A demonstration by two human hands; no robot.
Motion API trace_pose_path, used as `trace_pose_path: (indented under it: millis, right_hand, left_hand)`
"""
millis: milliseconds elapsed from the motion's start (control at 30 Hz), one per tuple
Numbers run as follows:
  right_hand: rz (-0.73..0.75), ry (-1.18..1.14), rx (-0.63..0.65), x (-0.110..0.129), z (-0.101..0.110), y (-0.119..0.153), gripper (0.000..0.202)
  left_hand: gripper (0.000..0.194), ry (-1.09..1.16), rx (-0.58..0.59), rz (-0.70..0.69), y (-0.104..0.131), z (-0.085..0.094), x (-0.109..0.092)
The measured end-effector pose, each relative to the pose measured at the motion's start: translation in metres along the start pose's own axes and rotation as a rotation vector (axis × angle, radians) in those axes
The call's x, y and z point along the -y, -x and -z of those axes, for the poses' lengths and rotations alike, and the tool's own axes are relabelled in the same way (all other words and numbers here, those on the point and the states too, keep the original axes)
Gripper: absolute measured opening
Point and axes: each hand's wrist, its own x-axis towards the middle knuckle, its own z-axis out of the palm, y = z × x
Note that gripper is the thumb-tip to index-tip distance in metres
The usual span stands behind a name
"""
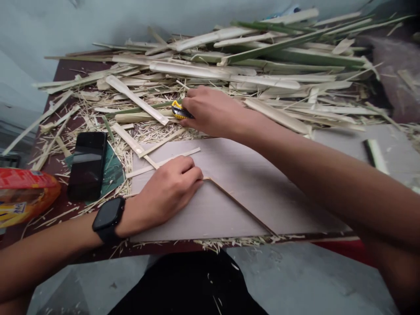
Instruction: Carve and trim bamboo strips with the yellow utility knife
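Note:
My left hand (172, 186), with a black watch (109, 218) on the wrist, is closed on the end of a thin bent strip (241, 204) over the pale board (210, 223). From its fingertips the strip slants down to the board's front edge. My right hand (208, 111) reaches across to the pile of shavings, its fingers around a yellow and black utility knife (180, 110). The undersides of those fingers are hidden. Between the hands, a pale flat strip (183, 155) lies on the board.
Long pale and green strips (203, 72) are heaped along the back. At the left lie a black phone (88, 164) on a green piece (113, 168) and a red-orange packet (28, 194). A short dark-edged piece (376, 155) rests at the right.

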Motion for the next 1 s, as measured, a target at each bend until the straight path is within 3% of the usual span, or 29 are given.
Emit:
trace_pose_path:
  millis: [67,133,200,267,300,333,400,500,800,1000]
  right_hand:
    - [-0.050,-0.077,-0.048,0.007,0.018,0.002,0.021]
    - [-0.182,-0.225,-0.210,0.016,0.042,0.005,0.021]
    - [-0.237,-0.524,-0.400,0.028,0.062,0.007,0.019]
    - [-0.289,-0.853,-0.706,0.039,0.072,0.007,0.013]
    - [-0.377,-1.022,-0.721,0.044,0.073,0.007,0.013]
    - [-0.475,-1.180,-0.687,0.048,0.071,0.008,0.012]
    - [-0.673,-1.439,-0.502,0.056,0.063,0.010,0.013]
    - [-0.807,-1.631,-0.338,0.066,0.048,0.015,0.015]
    - [-0.987,-1.799,-0.431,0.078,0.032,0.017,0.017]
    - [-1.029,-1.747,-0.342,0.075,0.022,0.016,0.016]
  left_hand:
    - [0.022,-0.029,-0.003,-0.011,0.001,-0.001,0.001]
    - [0.023,-0.056,-0.020,-0.012,0.001,-0.002,0.001]
    - [0.023,-0.078,-0.040,-0.013,0.002,-0.003,0.001]
    - [0.023,-0.087,-0.062,-0.017,0.002,-0.005,0.001]
    - [0.023,-0.087,-0.072,-0.021,0.002,-0.006,0.001]
    - [0.023,-0.089,-0.082,-0.024,0.002,-0.007,0.000]
    - [0.024,-0.109,-0.099,-0.031,0.002,-0.008,-0.001]
    - [0.025,-0.174,-0.126,-0.051,0.001,-0.009,-0.004]
    - [0.023,-0.224,-0.112,-0.068,0.002,-0.012,-0.008]
    - [0.020,-0.258,-0.083,-0.082,0.003,-0.012,-0.008]
